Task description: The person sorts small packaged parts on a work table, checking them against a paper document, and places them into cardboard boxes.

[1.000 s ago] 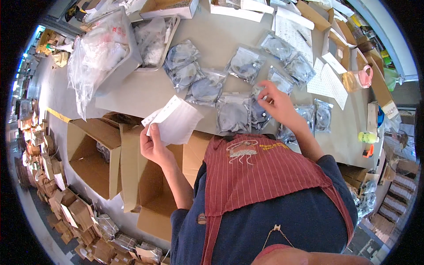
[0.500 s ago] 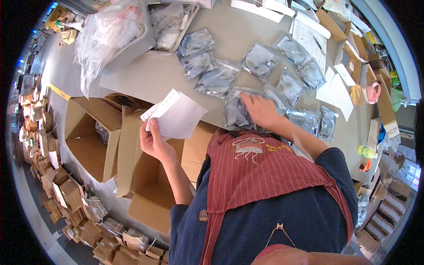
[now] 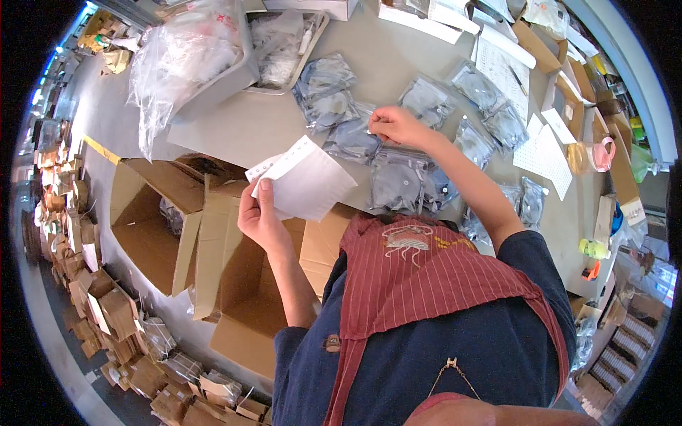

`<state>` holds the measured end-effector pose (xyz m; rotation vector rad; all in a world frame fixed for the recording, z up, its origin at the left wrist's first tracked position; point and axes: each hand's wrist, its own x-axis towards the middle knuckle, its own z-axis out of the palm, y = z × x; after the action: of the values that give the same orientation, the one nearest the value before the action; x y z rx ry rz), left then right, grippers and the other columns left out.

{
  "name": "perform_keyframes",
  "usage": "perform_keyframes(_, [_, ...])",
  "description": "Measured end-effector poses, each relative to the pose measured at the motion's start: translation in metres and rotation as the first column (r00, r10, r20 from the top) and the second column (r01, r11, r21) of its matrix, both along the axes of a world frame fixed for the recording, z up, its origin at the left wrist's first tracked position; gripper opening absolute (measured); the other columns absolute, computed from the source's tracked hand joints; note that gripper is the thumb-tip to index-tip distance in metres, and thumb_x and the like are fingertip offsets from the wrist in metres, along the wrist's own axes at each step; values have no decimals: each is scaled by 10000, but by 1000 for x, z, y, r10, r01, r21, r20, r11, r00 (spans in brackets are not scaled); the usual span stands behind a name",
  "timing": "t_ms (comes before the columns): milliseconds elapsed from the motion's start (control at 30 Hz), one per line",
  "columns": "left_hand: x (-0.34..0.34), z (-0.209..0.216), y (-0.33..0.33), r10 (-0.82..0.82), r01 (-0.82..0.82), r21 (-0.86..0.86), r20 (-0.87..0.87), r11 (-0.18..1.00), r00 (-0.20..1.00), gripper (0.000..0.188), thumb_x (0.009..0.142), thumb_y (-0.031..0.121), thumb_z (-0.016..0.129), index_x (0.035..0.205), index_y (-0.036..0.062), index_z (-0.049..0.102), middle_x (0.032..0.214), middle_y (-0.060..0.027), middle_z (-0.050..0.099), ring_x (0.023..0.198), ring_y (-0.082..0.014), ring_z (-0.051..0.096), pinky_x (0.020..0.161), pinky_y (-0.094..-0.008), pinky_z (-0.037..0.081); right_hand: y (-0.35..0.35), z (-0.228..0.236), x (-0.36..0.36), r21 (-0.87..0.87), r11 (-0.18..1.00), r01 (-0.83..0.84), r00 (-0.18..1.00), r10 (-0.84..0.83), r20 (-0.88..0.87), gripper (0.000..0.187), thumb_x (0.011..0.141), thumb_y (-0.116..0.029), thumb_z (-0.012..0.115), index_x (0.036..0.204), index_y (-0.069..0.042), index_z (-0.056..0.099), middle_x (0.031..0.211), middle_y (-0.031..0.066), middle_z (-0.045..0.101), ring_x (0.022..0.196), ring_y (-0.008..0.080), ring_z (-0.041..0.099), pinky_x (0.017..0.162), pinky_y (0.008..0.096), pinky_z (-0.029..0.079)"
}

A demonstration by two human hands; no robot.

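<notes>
My left hand [image 3: 261, 213] grips a few white paper sheets [image 3: 316, 183], thumb on top; small round marks run along their edge. My right hand [image 3: 401, 128] has its fingers pinched together above a clear zip bag [image 3: 353, 138] holding something coiled and dark. Whatever sits between those fingertips is too small to make out. Nearer to me lies another such bag [image 3: 399, 179] with a small white dot on it. Several similar bags are spread over the table, among them a pair [image 3: 323, 89] at the far left and one [image 3: 428, 99] beyond my right hand.
Open cardboard boxes [image 3: 153, 245] stand left of the table [image 3: 234, 122]. At the far left are a grey bin [image 3: 224, 89] of clear plastic bags and a tray [image 3: 324, 32] of bags. Printed sheets [image 3: 543, 160], a pen [image 3: 517, 79] and a pink-lidded jug [image 3: 582, 157] are on the right.
My right hand has moved away from me and left, from the nearer bag to the one beyond it. The sheets in my left hand have shifted slightly right.
</notes>
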<state>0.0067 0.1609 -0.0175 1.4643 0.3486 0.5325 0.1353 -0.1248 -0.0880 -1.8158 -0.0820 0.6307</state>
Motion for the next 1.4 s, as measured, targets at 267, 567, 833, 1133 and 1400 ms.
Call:
perform_keyframes(267, [-7, -4, 10, -7, 8, 19, -66, 1000, 998, 266, 936, 175, 671, 1062, -58, 680, 915, -50, 683, 830, -85, 590, 768, -226, 470, 21, -25, -6, -713, 696, 80, 778, 404, 481, 157, 845, -158, 639, 963, -61, 605, 719, 126, 654, 669, 285, 660, 589, 420, 492])
perform_keyframes(567, [-4, 0, -1, -129, 152, 166, -142, 974, 981, 214, 920, 129, 684, 1028, -55, 695, 880, -36, 684, 798, -63, 580, 724, -217, 481, 41, 89, -32, -263, 965, -20, 625, 218, 749, 170, 876, -187, 655, 1008, -98, 595, 891, 94, 655, 849, 326, 647, 739, 428, 512])
perform_keyframes(833, [-2, 2, -22, -175, 222, 264, -190, 939, 966, 206, 900, 149, 706, 1001, -31, 707, 818, -40, 683, 757, -68, 576, 696, -218, 480, 65, 95, -56, -321, 936, -141, 402, 351, 846, 224, 809, -158, 700, 981, -62, 594, 1003, 82, 604, 1002, 292, 580, 879, 403, 460])
perform_keyframes(1133, [-6, 2, -24, -206, 314, 374, -300, 873, 931, 163, 873, 133, 720, 965, -2, 713, 718, -47, 656, 640, -67, 546, 599, -229, 458, 62, 91, -62, -323, 941, -99, 427, 334, 840, 200, 762, -90, 697, 903, -64, 559, 937, 80, 580, 940, 286, 568, 852, 400, 445])
perform_keyframes(1400, [2, 7, -29, -230, 347, 393, -315, 851, 921, 201, 881, 138, 704, 980, -37, 703, 726, 27, 600, 665, -34, 470, 580, -202, 392, 60, 83, -64, -431, 902, -2, 311, 411, 857, 168, 758, -99, 650, 893, -57, 559, 907, 91, 569, 885, 268, 548, 837, 381, 436])
